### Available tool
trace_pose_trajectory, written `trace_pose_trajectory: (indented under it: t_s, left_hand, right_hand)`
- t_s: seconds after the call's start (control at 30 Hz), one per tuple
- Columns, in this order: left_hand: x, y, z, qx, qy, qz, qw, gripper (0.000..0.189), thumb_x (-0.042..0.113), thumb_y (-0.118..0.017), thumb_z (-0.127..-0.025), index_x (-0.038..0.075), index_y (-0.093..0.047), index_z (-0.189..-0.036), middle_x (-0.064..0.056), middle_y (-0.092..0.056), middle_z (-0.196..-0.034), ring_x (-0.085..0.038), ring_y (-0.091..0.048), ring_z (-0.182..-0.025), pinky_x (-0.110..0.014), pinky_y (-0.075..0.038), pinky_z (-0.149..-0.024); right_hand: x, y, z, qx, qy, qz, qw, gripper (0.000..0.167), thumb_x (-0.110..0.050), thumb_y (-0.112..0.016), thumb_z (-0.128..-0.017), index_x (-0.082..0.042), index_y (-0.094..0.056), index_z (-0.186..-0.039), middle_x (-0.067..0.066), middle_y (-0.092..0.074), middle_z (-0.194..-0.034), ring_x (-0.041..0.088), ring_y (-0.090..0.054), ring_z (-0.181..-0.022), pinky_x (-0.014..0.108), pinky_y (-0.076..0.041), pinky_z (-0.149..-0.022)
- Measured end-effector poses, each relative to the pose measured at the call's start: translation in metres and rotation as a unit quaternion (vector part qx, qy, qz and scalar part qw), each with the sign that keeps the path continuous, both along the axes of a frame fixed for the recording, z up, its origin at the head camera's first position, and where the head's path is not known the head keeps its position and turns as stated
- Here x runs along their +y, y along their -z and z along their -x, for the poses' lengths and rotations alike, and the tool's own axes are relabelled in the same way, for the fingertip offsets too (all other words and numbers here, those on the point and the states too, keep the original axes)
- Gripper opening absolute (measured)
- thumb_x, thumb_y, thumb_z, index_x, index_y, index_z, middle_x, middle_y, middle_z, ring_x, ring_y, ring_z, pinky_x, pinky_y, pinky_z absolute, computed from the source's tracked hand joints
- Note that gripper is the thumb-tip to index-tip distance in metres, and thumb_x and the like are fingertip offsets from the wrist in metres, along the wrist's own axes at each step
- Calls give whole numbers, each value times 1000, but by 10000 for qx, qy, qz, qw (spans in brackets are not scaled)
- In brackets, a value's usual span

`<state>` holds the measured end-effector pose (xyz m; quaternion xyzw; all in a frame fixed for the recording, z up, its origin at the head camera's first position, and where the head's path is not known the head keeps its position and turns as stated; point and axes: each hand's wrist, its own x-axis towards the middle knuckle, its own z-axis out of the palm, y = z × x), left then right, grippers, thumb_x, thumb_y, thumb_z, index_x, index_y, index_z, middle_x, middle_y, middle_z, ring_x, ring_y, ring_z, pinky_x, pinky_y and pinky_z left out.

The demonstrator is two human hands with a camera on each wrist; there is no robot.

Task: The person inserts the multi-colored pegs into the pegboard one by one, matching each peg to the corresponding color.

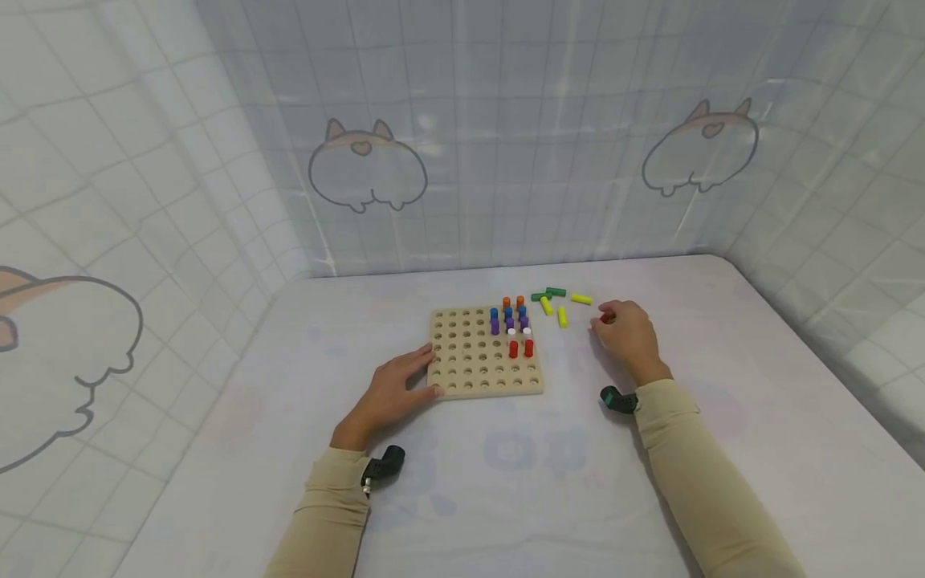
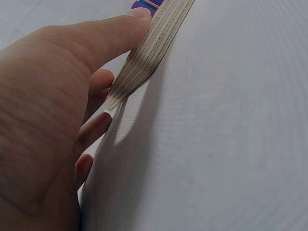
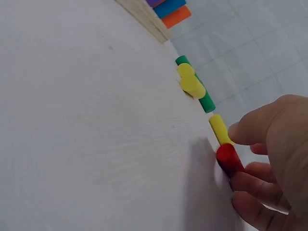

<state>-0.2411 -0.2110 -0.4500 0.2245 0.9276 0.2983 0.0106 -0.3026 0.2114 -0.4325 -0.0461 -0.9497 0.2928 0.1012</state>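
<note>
A wooden pegboard [image 1: 466,369] lies flat on the table, rows of round holes across it. My left hand [image 1: 393,391] rests at its left edge, with thumb [image 2: 139,24] and fingers against the side. Orange, blue, purple, white and red pegs [image 1: 529,348] stand upright in the board's right part. Right of the board, my right hand [image 1: 630,335] is low over the table, fingers loosely curved about a single red peg [image 3: 228,159]. Its thumb tip sits just above the peg in the right wrist view, with the other fingertips close along the far side.
Loose yellow pegs [image 1: 562,317] and green pegs [image 1: 556,291] lie on the table [image 1: 506,498] beyond the board's upper right corner. A patterned curtain [image 1: 506,160] hangs behind the table's far edge. Each wrist carries a small dark camera [image 1: 618,400].
</note>
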Motion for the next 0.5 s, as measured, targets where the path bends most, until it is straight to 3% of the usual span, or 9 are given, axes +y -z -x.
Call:
trace_pose_trajectory:
  t_s: [0.5]
  left_hand:
    - [-1,2,1,116,42,-29,9999,74,45,-70,-92,8,-45,-152,-1,-36,-160,-33,-34,-144,-56,-26,-116]
  right_hand:
    - [-2,1,-3,31,-94,-94,9999,29,-15,-63,-95,5,-69,-116,21,-56,-114,35,-55,-98,50,-51,-88]
